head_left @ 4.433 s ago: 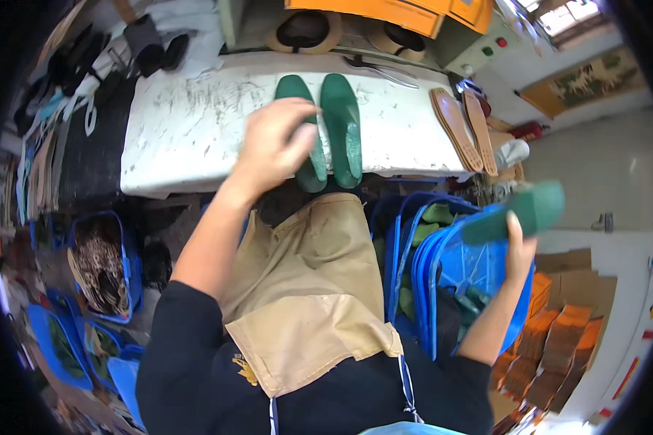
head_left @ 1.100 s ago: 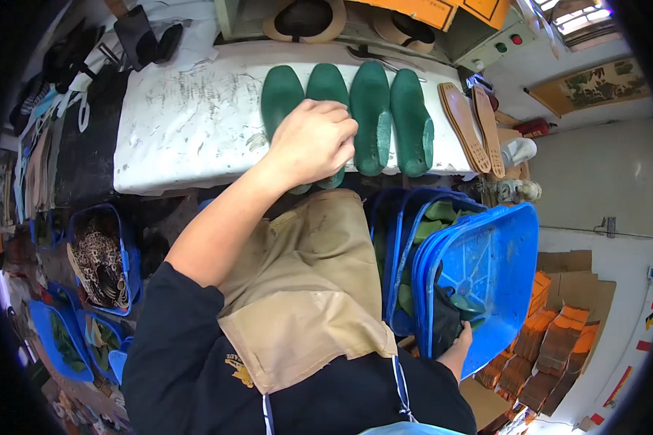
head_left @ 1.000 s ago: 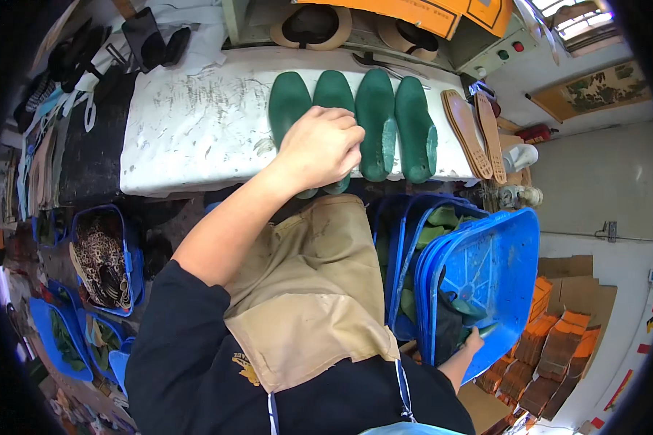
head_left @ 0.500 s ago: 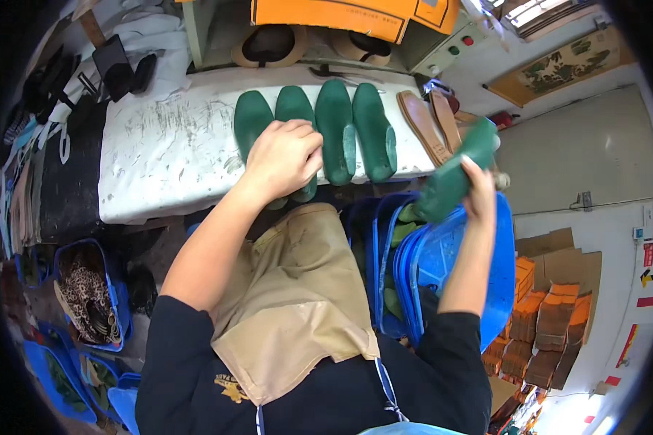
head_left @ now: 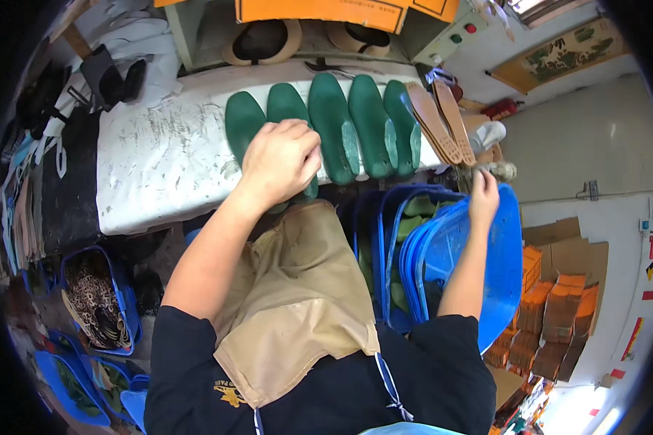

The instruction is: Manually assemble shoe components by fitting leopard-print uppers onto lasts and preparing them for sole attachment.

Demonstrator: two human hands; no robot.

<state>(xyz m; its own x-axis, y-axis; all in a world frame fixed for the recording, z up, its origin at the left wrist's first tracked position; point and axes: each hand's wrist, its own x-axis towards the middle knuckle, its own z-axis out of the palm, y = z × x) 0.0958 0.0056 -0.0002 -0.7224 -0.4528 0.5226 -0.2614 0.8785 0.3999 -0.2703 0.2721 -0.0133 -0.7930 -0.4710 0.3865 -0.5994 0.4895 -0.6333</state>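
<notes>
Several green shoe lasts [head_left: 330, 127] lie side by side in a row on the white-covered bench [head_left: 159, 159]. Over the two leftmost lasts is my left hand [head_left: 283, 159], its fingers curled closed; what they hold, if anything, is hidden. My right hand [head_left: 484, 199] is off the bench's right end, above a blue bin [head_left: 504, 254]. Its thumb and fingers are pinched together beside a fuzzy greyish thing [head_left: 504, 171]; I cannot make out what is between them. Two tan perforated soles [head_left: 442, 123] lie just right of the rightmost last.
Stacked blue bins with green pieces stand below the bench. A leopard-print cloth [head_left: 94, 301] fills a bin at left. Behind the bench are an orange sheet [head_left: 323, 13] and a control panel with buttons [head_left: 457, 38]. Orange and brown stacks [head_left: 559, 312] stand at right.
The green last that was in my right hand now lies at the right end of the row. My right hand has moved off it, toward the fuzzy thing. My left hand has stayed nearly in place.
</notes>
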